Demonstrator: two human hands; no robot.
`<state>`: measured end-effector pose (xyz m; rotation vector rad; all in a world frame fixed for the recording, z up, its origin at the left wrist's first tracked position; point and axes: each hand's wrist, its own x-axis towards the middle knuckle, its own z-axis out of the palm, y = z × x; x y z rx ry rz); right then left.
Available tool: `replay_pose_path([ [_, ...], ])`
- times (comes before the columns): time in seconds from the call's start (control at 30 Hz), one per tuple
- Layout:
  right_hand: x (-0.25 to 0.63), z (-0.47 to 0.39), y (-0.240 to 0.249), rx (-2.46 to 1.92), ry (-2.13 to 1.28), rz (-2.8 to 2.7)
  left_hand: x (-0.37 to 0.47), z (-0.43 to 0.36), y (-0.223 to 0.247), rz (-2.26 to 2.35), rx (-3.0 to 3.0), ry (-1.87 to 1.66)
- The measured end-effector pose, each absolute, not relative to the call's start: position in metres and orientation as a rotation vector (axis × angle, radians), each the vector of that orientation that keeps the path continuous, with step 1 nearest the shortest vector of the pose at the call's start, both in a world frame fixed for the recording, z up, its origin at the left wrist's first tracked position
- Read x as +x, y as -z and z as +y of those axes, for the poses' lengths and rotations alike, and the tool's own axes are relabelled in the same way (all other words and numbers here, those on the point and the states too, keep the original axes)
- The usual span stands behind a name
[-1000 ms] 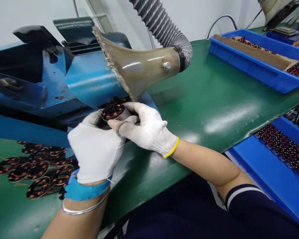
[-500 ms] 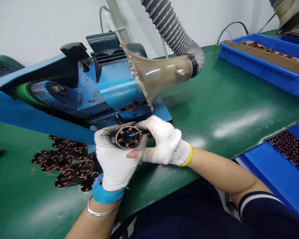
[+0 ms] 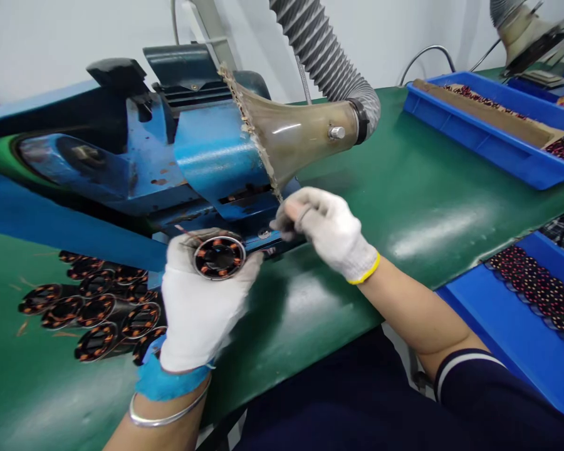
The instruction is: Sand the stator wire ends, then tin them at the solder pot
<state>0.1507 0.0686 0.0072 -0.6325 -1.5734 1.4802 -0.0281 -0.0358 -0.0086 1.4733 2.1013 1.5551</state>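
My left hand (image 3: pixel 202 300), in a white glove with darkened fingertips, is closed around a motor stator (image 3: pixel 220 257). Its metal ring and copper windings face up toward me, and a thin reddish wire stands out at its upper left. Apart from it, to the right, my right hand (image 3: pixel 326 228) is raised in front of the blue machine (image 3: pixel 225 156), below the translucent suction hood (image 3: pixel 305 134). Its gloved fingers are curled together and partly blurred; whatever may be in them is too small to name. Several similar stators (image 3: pixel 98 307) lie grouped on the green table left of my left hand.
A grey corrugated hose (image 3: pixel 326 56) runs up from the hood. On the green tabletop (image 3: pixel 432 200), a blue tray (image 3: pixel 479 138) with cardboard and small dark parts stands at back right. Lower right, another blue tray (image 3: pixel 479 307) bears rows of dark parts (image 3: pixel 540 294).
My right hand has left the stator and moved up and right toward the machine, its fingers curling. The stator stays in my left hand, now further left in view; the camera has shifted slightly.
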Motion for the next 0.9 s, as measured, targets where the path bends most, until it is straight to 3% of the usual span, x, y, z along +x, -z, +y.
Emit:
replay_pose_path([
  [0.13,0.146,0.068,-0.004,-0.77,-1.509,-1.454,-0.031,-0.035,0.014,2.14,1.333,-1.616],
  [0.3,0.131,0.045,0.004,-0.83,-1.486,-1.565,-0.019,-0.039,0.016,1.763,1.244,-1.636],
  [0.57,0.137,0.063,-0.003,-0.876,-1.574,-1.181,-0.005,-0.036,0.01,2.159,1.17,-1.596],
  [0.77,0.133,0.04,-0.006,-0.917,-1.498,-1.692,-0.008,-0.017,0.022,1.894,1.277,-1.859],
  [0.9,0.127,0.037,0.001,-0.875,-1.404,-1.725,-0.006,-0.003,0.022,1.881,1.345,-1.895],
])
